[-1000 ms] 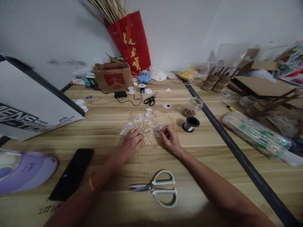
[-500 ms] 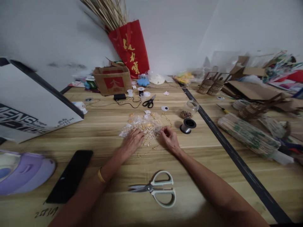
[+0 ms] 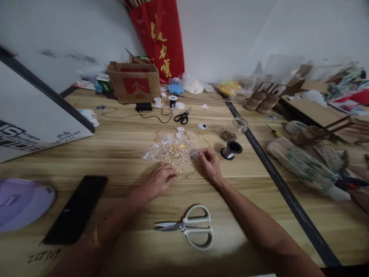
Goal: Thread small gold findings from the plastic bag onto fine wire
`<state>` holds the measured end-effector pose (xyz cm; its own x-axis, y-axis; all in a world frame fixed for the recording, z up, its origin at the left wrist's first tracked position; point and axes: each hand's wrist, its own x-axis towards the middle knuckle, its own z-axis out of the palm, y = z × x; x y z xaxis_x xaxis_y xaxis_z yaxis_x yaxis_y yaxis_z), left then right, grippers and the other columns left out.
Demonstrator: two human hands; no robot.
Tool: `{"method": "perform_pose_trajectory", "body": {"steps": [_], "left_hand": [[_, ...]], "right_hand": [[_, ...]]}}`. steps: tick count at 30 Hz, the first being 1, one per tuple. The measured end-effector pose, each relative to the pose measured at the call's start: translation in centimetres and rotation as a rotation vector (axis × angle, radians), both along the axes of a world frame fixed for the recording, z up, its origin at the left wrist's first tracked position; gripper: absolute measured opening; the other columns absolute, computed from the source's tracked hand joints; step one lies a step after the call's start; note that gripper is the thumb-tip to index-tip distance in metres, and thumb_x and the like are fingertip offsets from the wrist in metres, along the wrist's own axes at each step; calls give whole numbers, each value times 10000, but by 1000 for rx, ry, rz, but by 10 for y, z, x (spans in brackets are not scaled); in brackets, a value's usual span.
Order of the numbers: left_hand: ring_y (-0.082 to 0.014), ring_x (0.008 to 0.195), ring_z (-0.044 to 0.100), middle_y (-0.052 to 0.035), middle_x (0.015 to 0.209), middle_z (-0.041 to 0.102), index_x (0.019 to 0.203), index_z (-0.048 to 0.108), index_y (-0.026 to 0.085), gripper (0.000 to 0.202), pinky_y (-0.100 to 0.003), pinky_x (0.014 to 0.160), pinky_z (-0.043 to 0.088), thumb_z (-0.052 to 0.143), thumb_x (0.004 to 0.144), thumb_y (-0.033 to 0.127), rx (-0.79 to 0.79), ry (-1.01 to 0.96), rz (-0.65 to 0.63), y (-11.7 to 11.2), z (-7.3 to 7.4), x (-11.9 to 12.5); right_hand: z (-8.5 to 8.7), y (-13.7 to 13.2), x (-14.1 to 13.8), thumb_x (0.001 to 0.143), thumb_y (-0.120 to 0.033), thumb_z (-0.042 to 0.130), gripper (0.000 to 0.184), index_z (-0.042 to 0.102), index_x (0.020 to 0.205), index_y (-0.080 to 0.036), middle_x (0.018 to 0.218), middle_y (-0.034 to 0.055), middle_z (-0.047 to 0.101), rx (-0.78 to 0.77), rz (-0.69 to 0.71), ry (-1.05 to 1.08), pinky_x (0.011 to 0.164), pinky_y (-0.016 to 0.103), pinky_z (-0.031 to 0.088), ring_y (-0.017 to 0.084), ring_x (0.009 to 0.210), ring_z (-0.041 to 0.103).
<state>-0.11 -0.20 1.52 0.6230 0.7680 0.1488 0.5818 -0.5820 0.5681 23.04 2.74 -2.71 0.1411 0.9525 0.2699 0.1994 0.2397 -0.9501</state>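
Note:
A pile of small gold and silver jewelry findings point(image 3: 180, 154) lies among clear plastic bags point(image 3: 154, 150) in the middle of the table. At its near edge is my left hand point(image 3: 161, 180), fingertips drawn together beside a thin gold chain point(image 3: 188, 176); whatever they pinch is too small to make out. To the right of the pile, my right hand point(image 3: 210, 163) has thumb and forefinger closed next to a small clear bag of rings point(image 3: 194, 154). Anything between those fingers is hidden. White-handled scissors point(image 3: 181, 226) lie with blades slightly apart nearer me.
A wire spool point(image 3: 231, 150) and a tipped jar of beads point(image 3: 230, 134) sit right of the pile. Black scissors point(image 3: 182, 116) lie behind it. A black phone point(image 3: 76, 209) is at left; bundled sticks point(image 3: 302, 165) lie right, past a dark strip point(image 3: 276, 184).
My left hand has drawn back from the pile toward me, to its near edge. My right hand stays beside the small bag of rings. The view has tilted down slightly.

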Motion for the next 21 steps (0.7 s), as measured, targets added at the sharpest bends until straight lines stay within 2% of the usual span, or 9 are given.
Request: {"method": "perform_pose_trajectory", "body": {"steps": [4, 7, 10, 21], "left_hand": [[-165, 804, 565, -31, 809, 631, 815, 645, 161, 131, -265, 749, 403, 522, 836, 120, -104, 100, -131, 1, 6, -17], [-160, 792, 558, -20, 793, 612, 812, 637, 168, 140, -256, 735, 396, 528, 790, 82, -138, 157, -184, 4, 4, -25], [-160, 812, 552, -20, 811, 599, 803, 622, 169, 151, -254, 748, 394, 518, 768, 65, -135, 197, -197, 4, 1, -26], [-155, 777, 512, -9, 779, 539, 732, 543, 178, 177, -261, 743, 383, 439, 869, 139, -37, 188, -207, 0, 1, -23]], "right_hand": [[1, -1, -1, 808, -386, 549, 221, 537, 748, -174, 634, -24, 478, -9, 11, -17, 567, 234, 356, 110, 586, 429], [2, -3, -1, 805, -396, 554, 228, 541, 752, -175, 641, -21, 484, -14, 11, -43, 562, 234, 352, 112, 588, 431], [1, -3, -1, 804, -395, 555, 226, 544, 754, -175, 630, -23, 477, -27, 16, -56, 549, 235, 343, 111, 576, 422], [1, -4, -2, 810, -389, 538, 211, 543, 771, -183, 644, -9, 497, -18, 15, -84, 548, 247, 355, 122, 591, 435]]}}
